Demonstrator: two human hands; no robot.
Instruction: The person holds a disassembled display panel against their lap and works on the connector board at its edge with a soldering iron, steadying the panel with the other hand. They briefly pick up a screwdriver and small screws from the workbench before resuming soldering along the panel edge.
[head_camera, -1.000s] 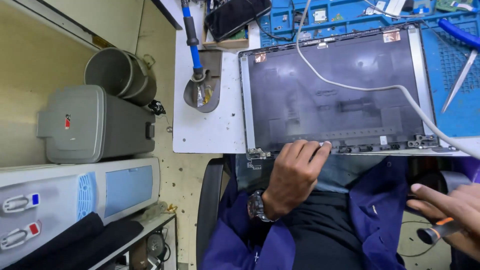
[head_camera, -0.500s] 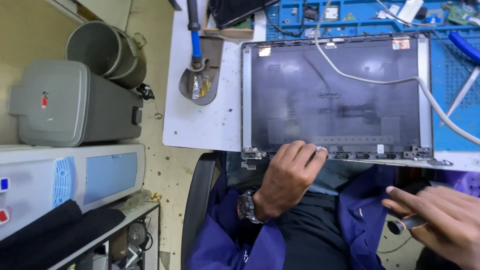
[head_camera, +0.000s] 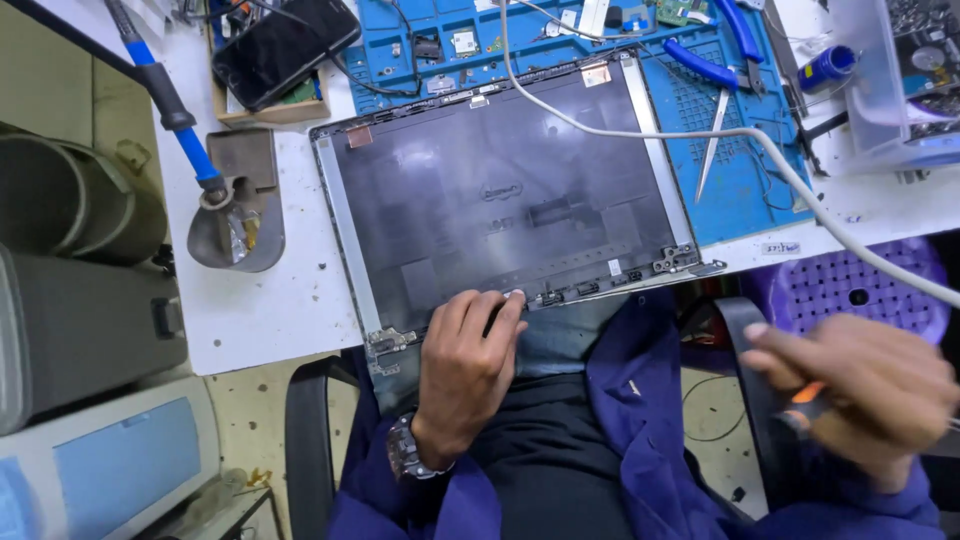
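Note:
A dark grey laptop lid panel (head_camera: 500, 190), with hinges along its near edge, lies flat on the white workbench (head_camera: 270, 300) and overlaps a blue work mat (head_camera: 740, 170). My left hand (head_camera: 465, 365), with a wristwatch on it, rests its fingertips on the panel's near edge by the left hinge. My right hand (head_camera: 860, 385) is blurred, low at the right above my lap. It grips a small tool with an orange and black handle (head_camera: 805, 405). A white cable (head_camera: 760, 140) runs across the panel and off to the right.
A soldering iron with a blue grip (head_camera: 170, 110) stands in its holder at the left. A black phone (head_camera: 280, 45) lies at the back. Blue-handled pliers (head_camera: 710, 60) and tweezers (head_camera: 712, 140) lie on the mat. A purple stool (head_camera: 850, 285) stands right. Grey machines (head_camera: 80, 320) sit at the left.
The view has swung so the panel sits more central and tilted. My left hand stays on the panel's near edge. My right hand has risen a little with the tool.

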